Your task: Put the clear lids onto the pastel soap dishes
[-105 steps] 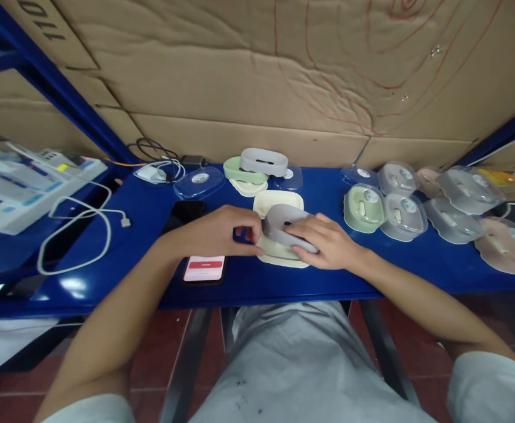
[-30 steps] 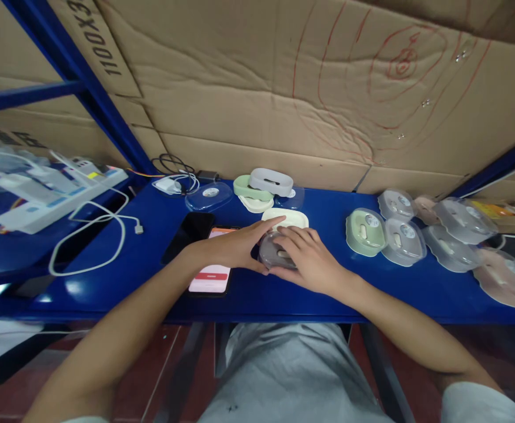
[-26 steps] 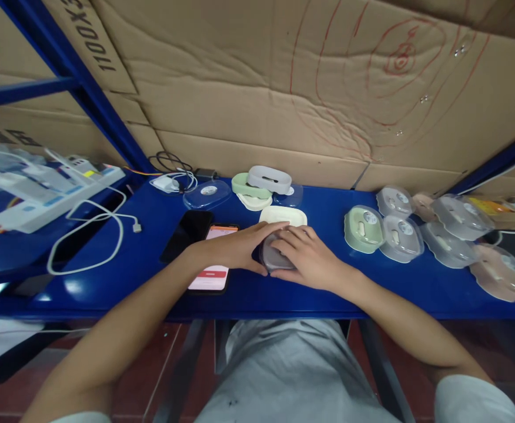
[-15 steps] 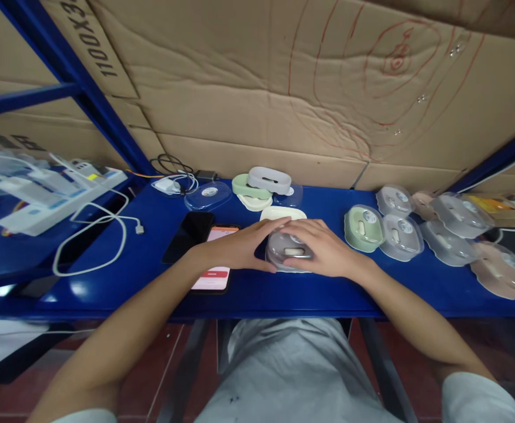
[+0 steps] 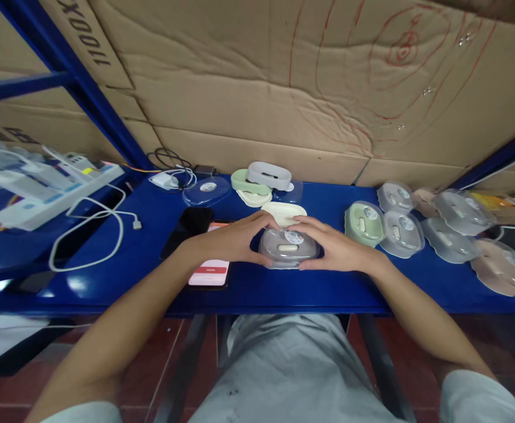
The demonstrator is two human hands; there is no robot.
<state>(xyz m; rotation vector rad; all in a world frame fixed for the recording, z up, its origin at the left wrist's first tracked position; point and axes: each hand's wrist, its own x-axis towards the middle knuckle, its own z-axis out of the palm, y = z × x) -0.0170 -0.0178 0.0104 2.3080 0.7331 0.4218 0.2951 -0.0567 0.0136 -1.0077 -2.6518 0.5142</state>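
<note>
A grey soap box (image 5: 287, 254) with a clear domed lid, a round sticker and a pale clasp at its front sits on the blue table before me. My left hand (image 5: 249, 238) grips its left side, thumb near the front edge. Around the right side curves my right hand (image 5: 328, 244), its thumb by the front corner and fingers at the back. Just behind the box lies a cream oval tray (image 5: 284, 210), partly hidden by my fingers.
Phones (image 5: 211, 275) lie to the left, one screen lit. Behind are loose green and grey trays (image 5: 270, 175) and a clear lid (image 5: 207, 191). Several lidded boxes (image 5: 365, 224) stand on the right. A power strip (image 5: 59, 197) and white cable occupy the far left.
My right hand has slid from over the box's front and top to its right side, so the lid and clasp show more fully. The view has shifted slightly.
</note>
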